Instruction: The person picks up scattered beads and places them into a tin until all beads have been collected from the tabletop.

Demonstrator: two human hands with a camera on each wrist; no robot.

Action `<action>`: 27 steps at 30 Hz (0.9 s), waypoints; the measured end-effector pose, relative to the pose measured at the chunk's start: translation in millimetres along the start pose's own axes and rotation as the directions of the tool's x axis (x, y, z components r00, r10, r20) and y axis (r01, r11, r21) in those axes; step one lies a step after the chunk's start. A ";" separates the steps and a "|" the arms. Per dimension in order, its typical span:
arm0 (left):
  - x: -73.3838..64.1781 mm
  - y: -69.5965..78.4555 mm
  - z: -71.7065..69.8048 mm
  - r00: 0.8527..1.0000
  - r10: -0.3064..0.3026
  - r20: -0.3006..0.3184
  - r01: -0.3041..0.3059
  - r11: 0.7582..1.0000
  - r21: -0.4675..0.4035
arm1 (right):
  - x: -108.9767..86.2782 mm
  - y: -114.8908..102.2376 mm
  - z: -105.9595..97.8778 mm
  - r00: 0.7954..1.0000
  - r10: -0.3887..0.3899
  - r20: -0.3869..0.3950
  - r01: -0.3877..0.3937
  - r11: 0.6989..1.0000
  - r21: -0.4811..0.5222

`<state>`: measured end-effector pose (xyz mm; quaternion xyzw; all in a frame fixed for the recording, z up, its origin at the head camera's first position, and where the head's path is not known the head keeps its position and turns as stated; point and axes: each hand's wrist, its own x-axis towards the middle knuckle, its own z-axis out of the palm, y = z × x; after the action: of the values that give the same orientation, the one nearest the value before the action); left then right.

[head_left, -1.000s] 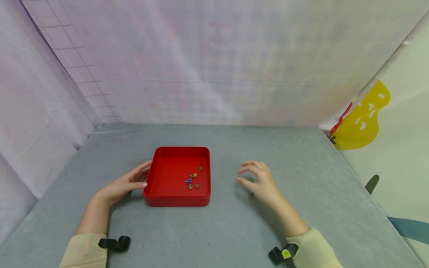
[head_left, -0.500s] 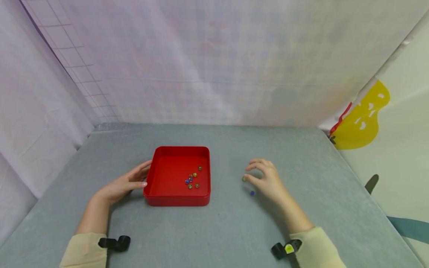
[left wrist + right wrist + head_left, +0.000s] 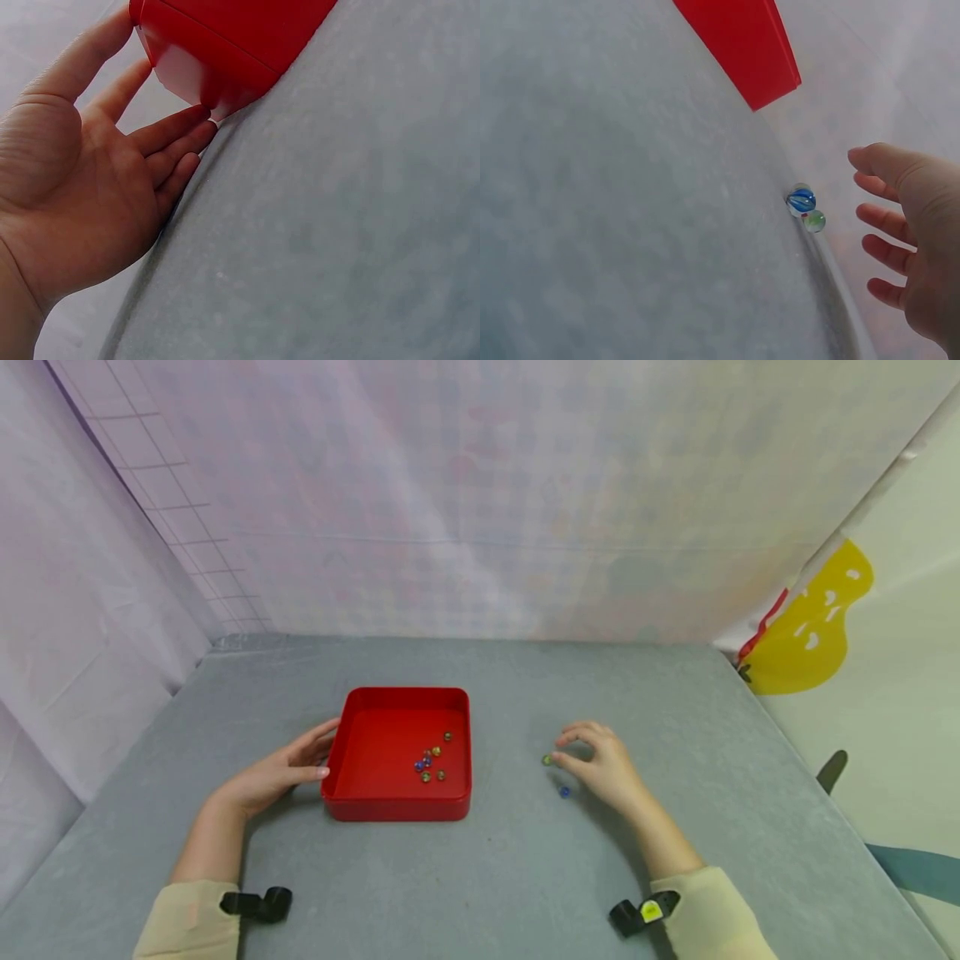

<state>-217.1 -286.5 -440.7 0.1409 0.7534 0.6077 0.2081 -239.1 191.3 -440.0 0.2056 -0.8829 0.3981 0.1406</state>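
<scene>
A square red tray (image 3: pixel 396 810) with raised walls stands on the grey table. Several small glass marbles (image 3: pixel 426 777) lie in its right half. At the tray's left wall rests my left hand (image 3: pixel 266 781), thumb and fingers touching the outside, as the left wrist view (image 3: pixel 90 172) also shows. My right hand (image 3: pixel 603 768) hovers right of the tray, fingers slightly bent and apart, holding nothing. Just left of its thumb lies a green marble (image 3: pixel 547 760); a blue marble (image 3: pixel 565 792) sits nearer the front. In the right wrist view the blue marble (image 3: pixel 802 201) overlaps another one behind it.
Grey cloth covers the table (image 3: pixel 480 893). White curtains (image 3: pixel 480 510) hang behind and at the left; a panel with a yellow printed shape (image 3: pixel 810 635) borders the right. A black wrist camera (image 3: pixel 258 906) sits on each forearm.
My right hand has drawn back to the right, uncovering the green and blue marbles on the table. My left hand and the tray have stayed put.
</scene>
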 end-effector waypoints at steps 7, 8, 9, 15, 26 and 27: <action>-0.5 -0.1 -0.4 1.000 -0.007 -0.001 0.007 1.000 0.002 | -1.8 8.0 0.7 1.000 0.030 0.008 -0.030 0.999 0.041; -0.4 -0.2 -0.5 1.000 -0.006 0.002 0.006 1.000 0.003 | -1.9 9.1 0.8 0.999 0.031 0.009 -0.032 0.999 0.044; -0.2 -0.1 -0.5 1.000 -0.007 0.002 0.007 1.000 0.003 | -2.1 10.2 0.8 0.999 0.032 0.009 -0.033 0.998 0.046; 0.0 -0.1 0.0 1.000 -0.012 -0.004 0.012 1.000 -0.006 | -3.3 15.4 1.4 0.999 0.044 0.025 -0.045 0.998 0.041; -0.1 -1.5 -1.2 1.000 -0.015 -0.004 0.015 1.000 -0.009 | -4.9 24.6 4.3 0.995 0.075 0.059 -0.077 0.996 0.036; 0.2 -1.7 -1.5 1.000 -0.016 -0.004 0.016 1.000 -0.009 | -5.0 25.1 4.4 0.995 0.077 0.062 -0.079 0.996 0.037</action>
<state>-218.0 -288.0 -442.2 0.1328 0.7522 0.6096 0.2120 -247.0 204.2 -461.0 0.1857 -0.8861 0.4142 0.0939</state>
